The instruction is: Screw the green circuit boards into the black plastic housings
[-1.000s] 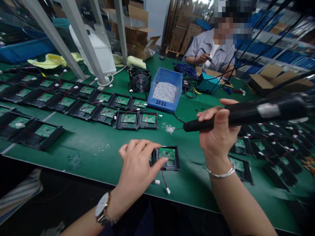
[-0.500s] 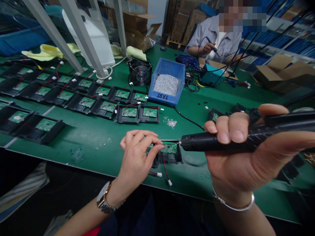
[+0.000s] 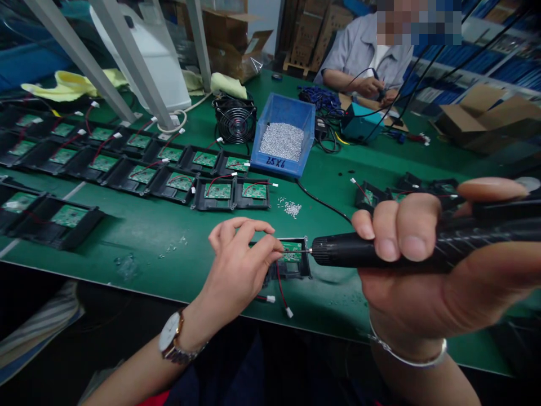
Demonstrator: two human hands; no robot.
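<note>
A blue bin (image 3: pixel 291 107) of small metal pieces (image 3: pixel 281 141) sits on a green table (image 3: pixel 139 225). Directly on the bin's near side lies a black casing (image 3: pixel 306 274) with a green circuit board (image 3: pixel 295 248). Near-right of the bin, the right hand (image 3: pixel 422 276) wraps firmly round a black power screwdriver (image 3: pixel 344 250), its thin bit pointing left over the board. Near-left of the bin, the left hand (image 3: pixel 239 259) curls, thumb and forefinger drawn together at the bit's tip — whether they pinch anything is hidden. A fan (image 3: pixel 237 121) stands just left of the bin.
</note>
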